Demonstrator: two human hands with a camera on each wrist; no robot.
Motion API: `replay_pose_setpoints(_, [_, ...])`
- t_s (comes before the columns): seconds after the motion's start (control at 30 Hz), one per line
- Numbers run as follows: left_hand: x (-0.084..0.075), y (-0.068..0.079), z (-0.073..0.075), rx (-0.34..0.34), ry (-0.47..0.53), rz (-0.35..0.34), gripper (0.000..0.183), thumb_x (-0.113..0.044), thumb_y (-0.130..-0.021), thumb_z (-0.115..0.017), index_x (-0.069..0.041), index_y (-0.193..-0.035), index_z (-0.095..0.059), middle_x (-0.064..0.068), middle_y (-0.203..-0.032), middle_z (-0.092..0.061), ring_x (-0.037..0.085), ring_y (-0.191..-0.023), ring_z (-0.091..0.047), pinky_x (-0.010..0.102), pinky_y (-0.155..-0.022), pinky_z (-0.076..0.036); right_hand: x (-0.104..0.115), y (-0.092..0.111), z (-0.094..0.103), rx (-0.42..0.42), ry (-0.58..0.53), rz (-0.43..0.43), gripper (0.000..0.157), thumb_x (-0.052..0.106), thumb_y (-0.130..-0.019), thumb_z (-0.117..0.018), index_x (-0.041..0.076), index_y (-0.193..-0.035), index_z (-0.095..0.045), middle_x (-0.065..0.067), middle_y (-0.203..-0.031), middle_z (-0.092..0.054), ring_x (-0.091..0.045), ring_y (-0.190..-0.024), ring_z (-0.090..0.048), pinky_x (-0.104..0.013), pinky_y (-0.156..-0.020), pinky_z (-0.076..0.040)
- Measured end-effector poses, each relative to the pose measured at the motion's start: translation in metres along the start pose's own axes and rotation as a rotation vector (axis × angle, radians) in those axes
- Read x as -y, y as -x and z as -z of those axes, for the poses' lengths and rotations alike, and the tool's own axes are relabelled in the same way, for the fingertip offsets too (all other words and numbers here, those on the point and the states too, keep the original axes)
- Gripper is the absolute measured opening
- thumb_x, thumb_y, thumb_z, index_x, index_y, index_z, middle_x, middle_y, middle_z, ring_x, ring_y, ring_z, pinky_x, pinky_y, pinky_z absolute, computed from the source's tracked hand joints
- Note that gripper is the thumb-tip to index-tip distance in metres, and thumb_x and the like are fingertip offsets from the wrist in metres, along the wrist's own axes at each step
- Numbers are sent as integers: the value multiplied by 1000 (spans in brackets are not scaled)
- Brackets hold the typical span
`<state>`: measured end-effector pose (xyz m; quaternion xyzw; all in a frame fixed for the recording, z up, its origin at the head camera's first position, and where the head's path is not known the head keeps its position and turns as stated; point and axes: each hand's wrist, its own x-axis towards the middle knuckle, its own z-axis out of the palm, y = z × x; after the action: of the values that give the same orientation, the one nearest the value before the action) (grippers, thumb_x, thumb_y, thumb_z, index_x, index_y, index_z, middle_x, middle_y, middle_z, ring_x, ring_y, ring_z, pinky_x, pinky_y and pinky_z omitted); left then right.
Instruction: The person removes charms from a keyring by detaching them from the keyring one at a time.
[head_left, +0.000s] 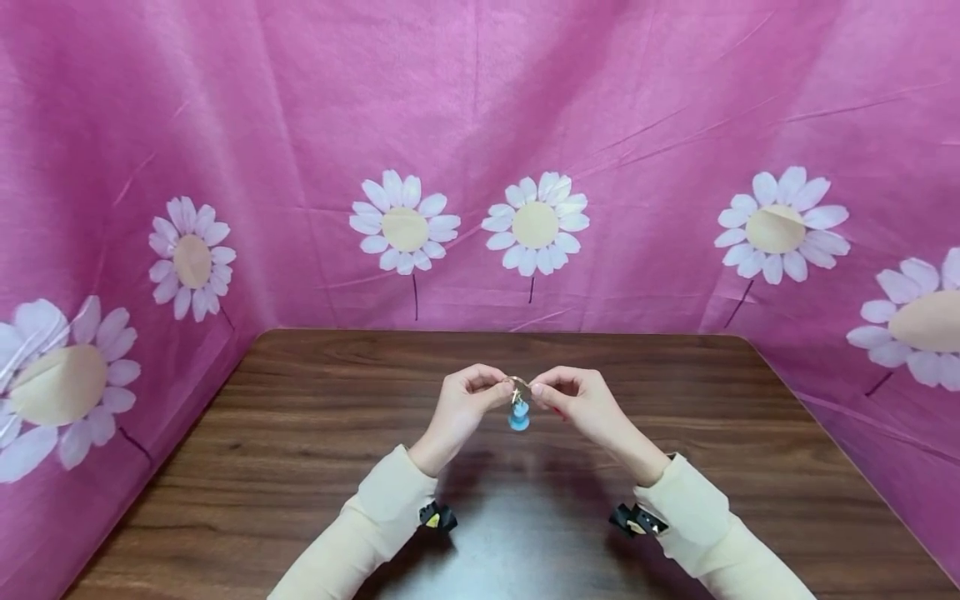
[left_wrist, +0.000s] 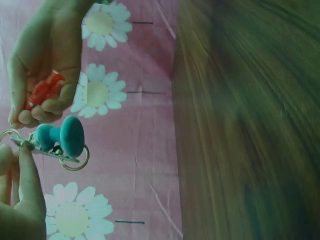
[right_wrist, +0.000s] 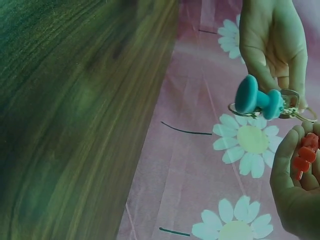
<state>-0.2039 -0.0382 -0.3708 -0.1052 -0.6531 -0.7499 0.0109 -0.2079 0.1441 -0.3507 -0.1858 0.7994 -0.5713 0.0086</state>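
Observation:
Both hands meet over the table, at a gold-coloured keyring (head_left: 519, 380). A turquoise, dumbbell-shaped charm (left_wrist: 73, 136) hangs from it beside a small metal plate and a second ring. My left hand (head_left: 468, 400) pinches the keyring side between thumb and forefinger. From the other side, my right hand (head_left: 585, 400) pinches the ring with its fingertips. Its other fingers curl around a small lobed red piece (right_wrist: 306, 154), which lies in the palm; the fingers cover part of it. In the head view the charm dangles between the two hands.
A brown wood-grain table (head_left: 315, 433) lies under the hands. Pink cloth (head_left: 480, 100) printed with white daisies surrounds its back and sides. Dark straps with small devices (head_left: 438, 517) sit at the cream sleeve cuffs (head_left: 393, 492).

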Motion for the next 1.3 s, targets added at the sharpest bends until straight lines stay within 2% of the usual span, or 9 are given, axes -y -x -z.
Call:
replay_pose_setpoints(0.17, [2, 0, 2, 82, -199, -78, 15, -1, -80, -66, 7, -92, -63, 14, -84, -68, 5, -72, -60, 19, -67, -50, 2, 0, -1, 9, 21, -3, 16, 11, -83, -65, -3, -91, -66, -2, -63, -54, -6, -52, -45, -20, -44, -38])
replay_pose_setpoints(0.27, [-1, 1, 2, 112, -343, -132, 11, -4, -80, -67, 0, -90, -67, 16, -86, -69, 8, -71, -61, 19, -66, -50, 2, 0, -2, 17, 45, 4, 16, 12, -83, -65, -3, -91, -66, -4, -65, -55, -6, -56, -48, -21, -48, -44])
replay_pose_setpoints(0.37, [-6, 3, 1, 95, -461, -165, 8, -8, -79, -68, -6, -87, -69, 9, -82, -70, 12, -71, -64, 19, -64, -50, 1, 0, -3, 16, 75, 18, 15, 12, -84, -65, -2, -90, -67, -7, -69, -59, -5, -60, -51, -23, -55, -49])
replay_pose_setpoints(0.5, [-9, 5, 0, 59, -519, -189, 6, -8, -79, -69, -6, -84, -70, 8, -78, -71, 17, -70, -66, 18, -62, -51, -2, 1, -4, 18, 100, 36, 14, 12, -83, -65, -1, -90, -68, -11, -74, -63, -5, -62, -52, -24, -59, -51])
replay_pose_setpoints(0.7, [-8, 5, -1, -10, -463, -209, 5, -7, -77, -71, -4, -81, -71, 9, -75, -70, 7, -65, -60, 17, -58, -48, -2, 1, -5, 20, 97, 46, 13, 10, -84, -64, -1, -90, -68, -8, -72, -62, -4, -61, -52, -24, -59, -51])
replay_pose_setpoints(0.93, [-7, 1, 2, -51, -349, -190, 7, -9, -77, -71, -4, -82, -72, 11, -76, -70, 4, -63, -55, 18, -55, -43, 8, -2, -6, 14, 37, 48, 14, 11, -84, -65, 0, -91, -68, -18, -84, -67, -11, -67, -59, -24, -62, -53])
replay_pose_setpoints(1.13, [-9, 1, 0, -72, -201, -145, 11, -5, -78, -69, 3, -85, -70, 16, -81, -69, 5, -69, -59, 20, -63, -49, 12, -5, -7, 1, 0, 32, 15, 13, -84, -66, 0, -91, -68, -8, -65, -56, -6, -54, -46, -21, -47, -41])
replay_pose_setpoints(1.3, [-8, 2, -2, -50, -72, -76, 13, -2, -80, -67, 7, -89, -67, 11, -80, -69, 6, -72, -62, 27, -70, -53, 12, -3, -6, 8, -51, -1, 16, 10, -84, -65, -3, -92, -66, 0, -63, -56, -6, -52, -44, -20, -45, -37])
